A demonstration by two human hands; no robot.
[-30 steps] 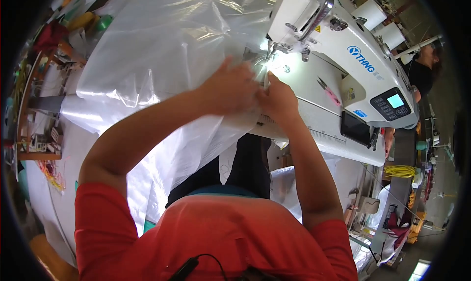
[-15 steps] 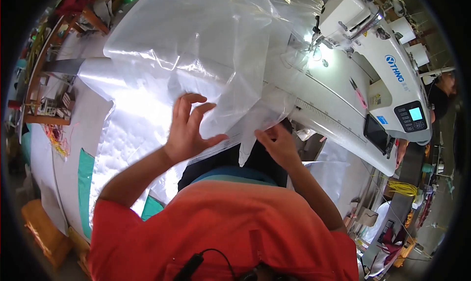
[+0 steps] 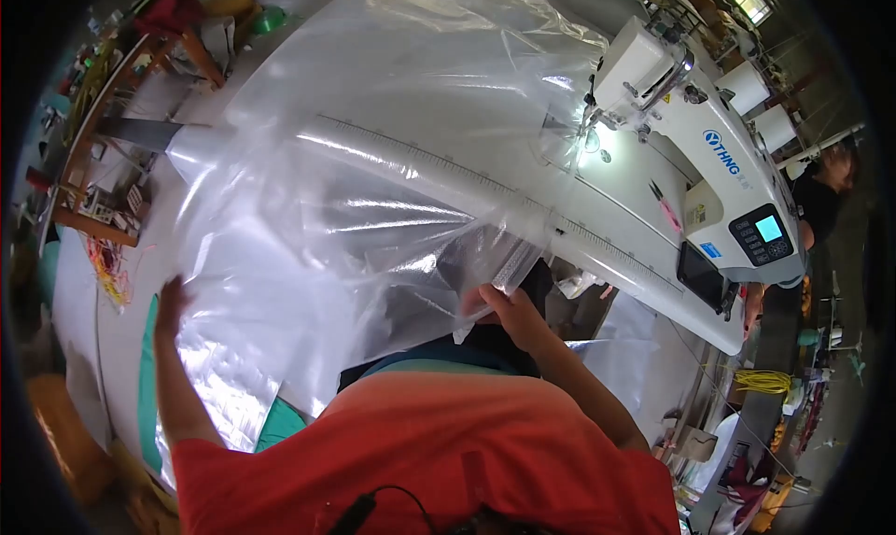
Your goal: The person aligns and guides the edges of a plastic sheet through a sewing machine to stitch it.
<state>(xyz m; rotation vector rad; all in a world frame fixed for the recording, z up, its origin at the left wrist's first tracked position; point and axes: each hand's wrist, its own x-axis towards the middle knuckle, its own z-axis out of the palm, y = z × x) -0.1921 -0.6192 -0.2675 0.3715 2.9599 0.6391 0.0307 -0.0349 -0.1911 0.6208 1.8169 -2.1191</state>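
Clear plastic sheeting spreads across the sewing table and hangs over its front edge toward my lap. My right hand grips a gathered part of the sheeting just below the table edge, thumb and fingers pressed together. Far to the left, my left hand is beside the sheeting; it is smeared by motion, and its fingers cannot be made out. The white sewing machine stands at the right, its lamp lighting the needle area. Near the needle the sheeting still lies on the table.
Pink-handled snips and a black phone-like device lie on the machine bed. A wooden rack stands at the left, and green cloth shows below the sheeting. Another person's arm is behind the machine.
My left hand has moved from the needle area far to the left. My right hand has come down toward my lap. The sheeting has shifted and now stretches leftward over the table's front edge.
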